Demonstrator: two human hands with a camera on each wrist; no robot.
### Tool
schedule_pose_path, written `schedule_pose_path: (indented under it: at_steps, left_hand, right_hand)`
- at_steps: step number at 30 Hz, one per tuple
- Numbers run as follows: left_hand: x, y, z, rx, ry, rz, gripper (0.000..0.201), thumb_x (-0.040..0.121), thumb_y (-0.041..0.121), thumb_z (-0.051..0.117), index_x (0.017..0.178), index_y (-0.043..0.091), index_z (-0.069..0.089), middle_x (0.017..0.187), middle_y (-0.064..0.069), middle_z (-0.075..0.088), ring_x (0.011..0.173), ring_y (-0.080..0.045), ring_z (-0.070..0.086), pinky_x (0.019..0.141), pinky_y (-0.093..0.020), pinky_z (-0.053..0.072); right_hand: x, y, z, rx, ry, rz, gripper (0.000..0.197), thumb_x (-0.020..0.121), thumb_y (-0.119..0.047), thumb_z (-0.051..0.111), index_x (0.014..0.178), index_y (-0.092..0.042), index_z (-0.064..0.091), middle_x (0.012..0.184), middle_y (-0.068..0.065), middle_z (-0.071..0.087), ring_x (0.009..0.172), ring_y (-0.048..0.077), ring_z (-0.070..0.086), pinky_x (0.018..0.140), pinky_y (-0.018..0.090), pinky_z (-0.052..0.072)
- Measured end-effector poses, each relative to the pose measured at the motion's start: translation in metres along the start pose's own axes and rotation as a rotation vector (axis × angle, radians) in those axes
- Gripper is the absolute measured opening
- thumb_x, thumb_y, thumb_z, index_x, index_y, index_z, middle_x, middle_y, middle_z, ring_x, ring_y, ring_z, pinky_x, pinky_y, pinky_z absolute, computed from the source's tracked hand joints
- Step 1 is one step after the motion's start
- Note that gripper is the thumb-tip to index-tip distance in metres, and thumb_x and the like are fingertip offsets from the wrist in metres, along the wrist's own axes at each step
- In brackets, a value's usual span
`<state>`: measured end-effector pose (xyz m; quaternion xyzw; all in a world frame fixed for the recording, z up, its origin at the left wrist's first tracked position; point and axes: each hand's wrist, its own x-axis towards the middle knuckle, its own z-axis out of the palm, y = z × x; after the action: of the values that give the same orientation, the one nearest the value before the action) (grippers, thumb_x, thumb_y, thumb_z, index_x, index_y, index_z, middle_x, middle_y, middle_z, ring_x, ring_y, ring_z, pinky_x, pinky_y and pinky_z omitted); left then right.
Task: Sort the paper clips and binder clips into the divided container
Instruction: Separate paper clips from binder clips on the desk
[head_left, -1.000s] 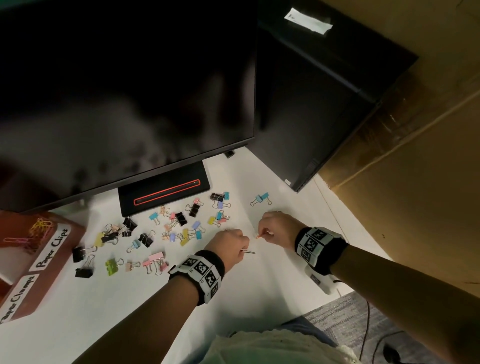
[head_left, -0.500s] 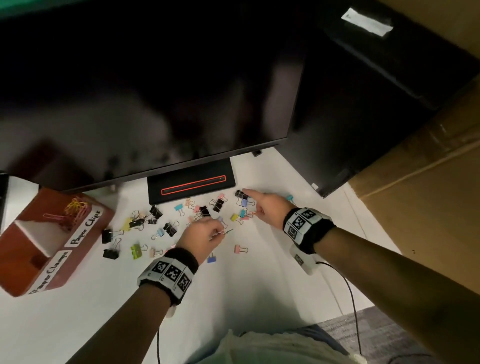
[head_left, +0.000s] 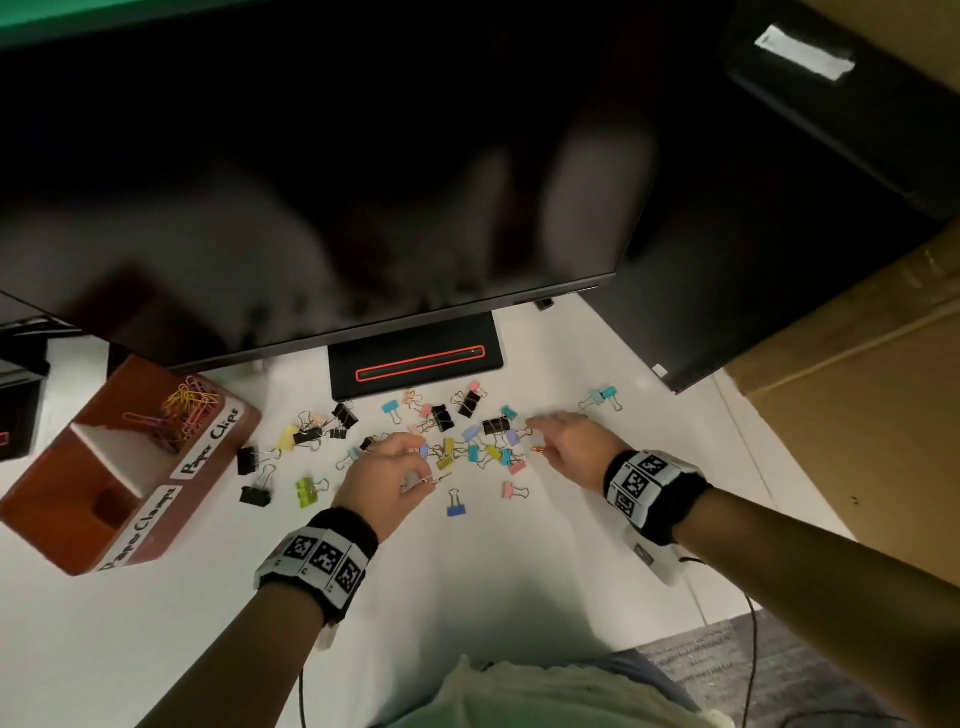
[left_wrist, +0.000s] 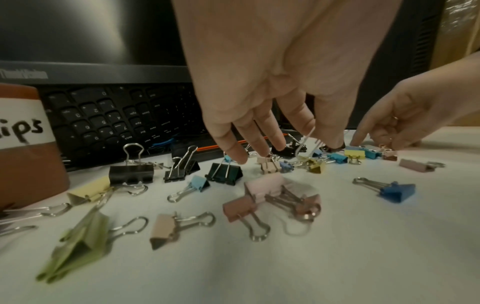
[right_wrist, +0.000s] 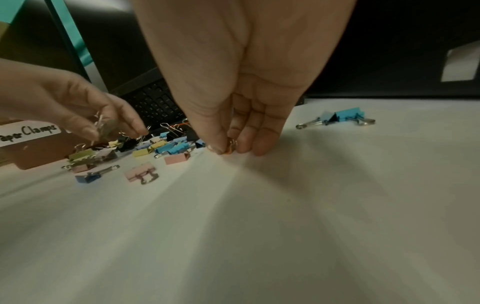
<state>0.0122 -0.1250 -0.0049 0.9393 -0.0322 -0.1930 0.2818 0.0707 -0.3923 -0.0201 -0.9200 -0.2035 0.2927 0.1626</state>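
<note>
Several coloured and black binder clips (head_left: 470, 434) lie scattered on the white table (head_left: 467, 597) in front of the monitor stand. My left hand (head_left: 422, 470) hovers over the pile's left part and pinches a silvery paper clip (left_wrist: 306, 139) between thumb and forefinger, its other fingers hanging straight. My right hand (head_left: 540, 441) is at the pile's right edge, fingertips down on the table, pinching an orange paper clip (right_wrist: 231, 146). The brown divided container (head_left: 62, 499) stands at the left, labelled "Paper Clips" and "Paper Clamps". Coloured paper clips (head_left: 182, 410) lie in its far compartment.
A dark monitor (head_left: 311, 182) overhangs the back of the table, its stand (head_left: 415, 358) just behind the clips, and a keyboard (left_wrist: 109, 119) sits under it. A light-blue binder clip (head_left: 602, 397) lies apart at the right. Cardboard boxes (head_left: 857, 441) stand past the table's right edge.
Both hands moved from the bare table near me up into the clip pile. The left hand still holds its paper clip; the right now pinches the orange clip against the table.
</note>
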Motion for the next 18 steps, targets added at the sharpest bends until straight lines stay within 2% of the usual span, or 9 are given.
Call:
schedule_pose_path:
  at_steps: [2,5,7,9,11,14,16,18]
  left_hand:
    - [-0.002,-0.001,0.001,0.016,-0.1,-0.002,0.006,0.084,0.024,0.065,0.08,0.02,0.066,0.141,0.007,0.044,0.127,-0.015,0.043,0.106,-0.03,0.036]
    - [-0.004,0.0,0.003,0.032,-0.207,0.02,0.007,0.084,0.027,0.063,0.078,0.025,0.061,0.149,0.011,0.031,0.135,-0.013,0.033,0.11,-0.031,0.032]
    - [-0.003,-0.001,0.003,0.033,-0.236,0.048,0.006,0.084,0.026,0.063,0.079,0.022,0.063,0.15,0.012,0.028,0.137,-0.012,0.028,0.11,-0.034,0.033]
    - [-0.002,-0.003,0.002,0.022,-0.251,0.063,0.007,0.084,0.024,0.063,0.08,0.018,0.064,0.151,0.011,0.027,0.139,-0.013,0.026,0.108,-0.035,0.037]
    - [-0.003,-0.007,0.001,0.026,-0.232,0.065,0.008,0.084,0.022,0.063,0.079,0.016,0.064,0.152,0.01,0.024,0.141,-0.013,0.022,0.108,-0.029,0.034]
    - [-0.007,-0.017,-0.003,0.006,-0.196,0.058,0.011,0.084,0.021,0.064,0.075,0.016,0.061,0.155,0.008,0.016,0.142,-0.012,0.018,0.105,-0.021,0.025]
    - [-0.013,-0.024,-0.009,-0.022,-0.17,0.061,0.01,0.084,0.021,0.065,0.075,0.017,0.061,0.154,0.009,0.018,0.14,-0.014,0.024,0.107,-0.023,0.027]
    - [-0.021,-0.032,-0.017,-0.071,-0.115,0.05,0.007,0.083,0.021,0.066,0.077,0.017,0.064,0.149,0.009,0.027,0.135,-0.015,0.032,0.109,-0.027,0.03]
  right_hand:
    - [-0.001,-0.004,0.0,0.021,0.015,0.048,0.055,0.095,-0.013,0.044,0.146,-0.02,0.024,0.135,0.011,0.049,0.12,0.027,0.049,0.099,0.033,0.041]
    - [-0.004,-0.013,0.002,0.05,0.03,0.031,0.067,0.095,-0.012,0.043,0.147,-0.036,0.008,0.118,0.011,0.055,0.1,0.025,0.057,0.087,0.034,0.05]
    - [-0.003,-0.019,0.002,0.042,0.011,-0.024,0.067,0.095,-0.011,0.042,0.146,-0.039,0.01,0.117,0.01,0.055,0.099,0.026,0.057,0.085,0.034,0.051]
    - [0.001,-0.024,0.003,0.004,0.003,-0.069,0.062,0.095,-0.01,0.042,0.146,-0.037,0.019,0.118,0.01,0.055,0.101,0.027,0.057,0.086,0.035,0.052]
    - [0.006,-0.027,0.005,-0.025,0.011,-0.047,0.059,0.094,-0.008,0.04,0.144,-0.036,0.025,0.117,0.01,0.055,0.102,0.029,0.056,0.086,0.037,0.052]
    - [0.008,-0.026,0.007,-0.015,0.069,0.109,0.061,0.093,-0.004,0.039,0.145,-0.031,0.023,0.131,0.012,0.05,0.108,0.03,0.056,0.09,0.037,0.052]
    - [0.005,-0.026,0.007,0.023,0.091,0.196,0.063,0.094,-0.005,0.04,0.147,-0.026,0.015,0.144,0.013,0.041,0.115,0.031,0.055,0.095,0.039,0.05]
    - [0.001,-0.03,0.006,0.041,0.092,0.216,0.064,0.095,-0.009,0.041,0.149,-0.026,0.01,0.144,0.014,0.041,0.112,0.03,0.057,0.094,0.039,0.051]
